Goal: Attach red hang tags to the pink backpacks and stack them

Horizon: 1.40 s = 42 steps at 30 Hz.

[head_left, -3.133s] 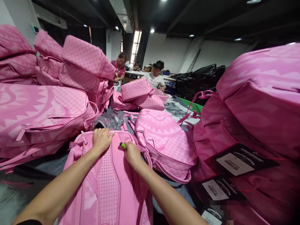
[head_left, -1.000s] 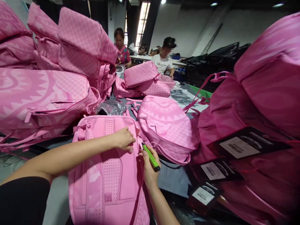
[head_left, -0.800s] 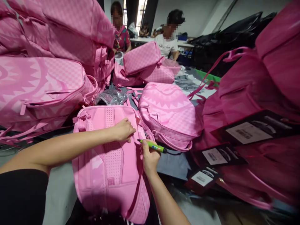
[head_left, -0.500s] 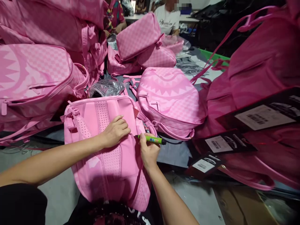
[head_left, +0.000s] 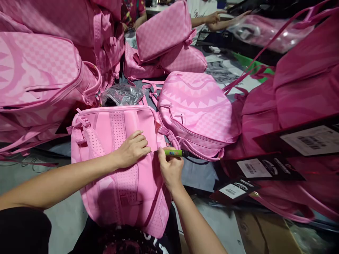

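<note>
A pink backpack (head_left: 145,123) lies on my lap against the table's edge, its padded back panel and perforated straps facing up. My left hand (head_left: 134,150) is closed on the panel near its middle, with the fingers curled on a fold of the fabric. In my right hand (head_left: 171,171) is a green marker pen (head_left: 175,152) with a black end, gripped between thumb and fingers. Its tip points left at the panel's right side, close to my left fingers; whether it touches the fabric I cannot tell. Just beyond the right hand lies another pink backpack (head_left: 196,102) with a toothed print.
Pink bags are piled at the left (head_left: 47,70) and the right (head_left: 299,91); black hang tags (head_left: 265,167) dangle from the right pile. Clear plastic wrap (head_left: 123,94) lies behind my backpack. Across the table, a co-worker's hands (head_left: 214,19) are near a plastic-wrapped pink bag (head_left: 270,30).
The marker and my right hand have shifted slightly, staying by the same panel edge. Across the table, a co-worker's arms now reach right, near a wrapped bag. The view has tilted a little.
</note>
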Each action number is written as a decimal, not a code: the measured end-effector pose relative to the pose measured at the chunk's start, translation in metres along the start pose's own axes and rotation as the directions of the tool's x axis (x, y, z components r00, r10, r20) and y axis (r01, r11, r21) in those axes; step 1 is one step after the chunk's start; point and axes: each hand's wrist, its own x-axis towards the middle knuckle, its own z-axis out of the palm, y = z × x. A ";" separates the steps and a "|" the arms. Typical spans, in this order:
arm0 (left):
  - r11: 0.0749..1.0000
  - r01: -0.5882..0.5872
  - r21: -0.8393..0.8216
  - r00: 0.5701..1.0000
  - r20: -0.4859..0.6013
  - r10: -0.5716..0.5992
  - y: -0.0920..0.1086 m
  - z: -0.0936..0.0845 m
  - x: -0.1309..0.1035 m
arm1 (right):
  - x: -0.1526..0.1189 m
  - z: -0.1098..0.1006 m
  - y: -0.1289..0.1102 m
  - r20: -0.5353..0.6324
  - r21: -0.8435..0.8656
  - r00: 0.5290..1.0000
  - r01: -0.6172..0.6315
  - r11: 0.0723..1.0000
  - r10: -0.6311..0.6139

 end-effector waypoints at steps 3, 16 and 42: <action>1.000 -0.002 -0.001 1.000 0.007 0.002 -0.001 0.002 -0.001 | 0.002 0.002 -0.001 0.031 -0.007 0.999 0.038 0.999 -0.038; 0.998 0.045 -0.041 0.999 0.014 -0.045 -0.002 0.007 -0.002 | 0.011 0.002 0.004 0.083 -0.132 0.986 0.154 0.979 -0.143; 0.997 0.062 -0.039 0.997 0.056 -0.060 -0.001 0.008 -0.002 | 0.025 0.003 0.005 0.138 -0.213 0.957 0.279 0.936 -0.254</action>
